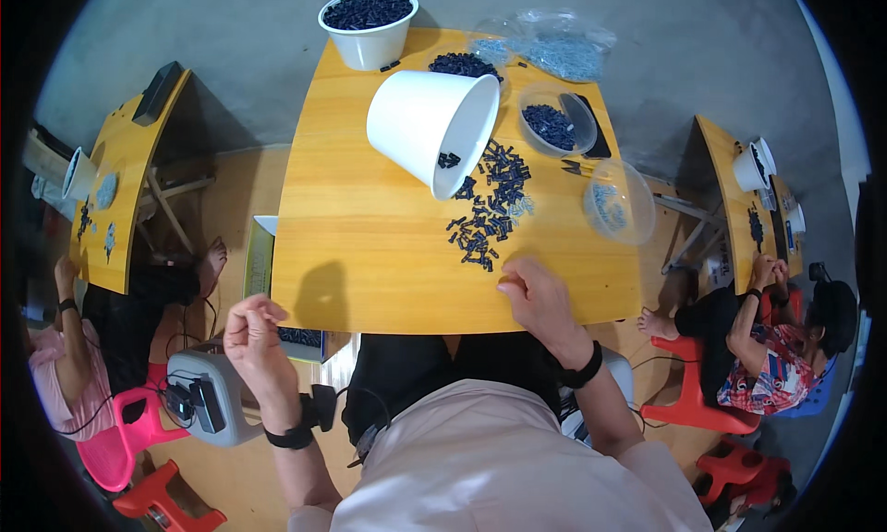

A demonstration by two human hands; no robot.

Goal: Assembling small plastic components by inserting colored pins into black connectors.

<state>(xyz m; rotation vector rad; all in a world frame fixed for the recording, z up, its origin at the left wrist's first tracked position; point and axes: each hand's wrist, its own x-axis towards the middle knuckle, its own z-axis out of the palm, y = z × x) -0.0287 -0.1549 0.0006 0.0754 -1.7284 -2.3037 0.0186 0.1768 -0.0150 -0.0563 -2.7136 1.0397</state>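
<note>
My left hand is off the table's left front corner, over the side of a box, with its fingers curled together; whatever it may hold is too small to make out. At the front edge of the wooden table, my right hand has its fingers bent inward and closed, their tips partly hidden. Just beyond it lies a loose pile of small black plastic pieces, with a few small light-blue pieces at its right. A white bucket lies tipped on its side behind the pile, a few black pieces inside its mouth.
At the back stand a full white bucket, a bowl of black pieces and a clear bag of light-blue pieces. Clear tubs and yellow-handled snips are on the right. Below left is an open box. Co-workers sit either side.
</note>
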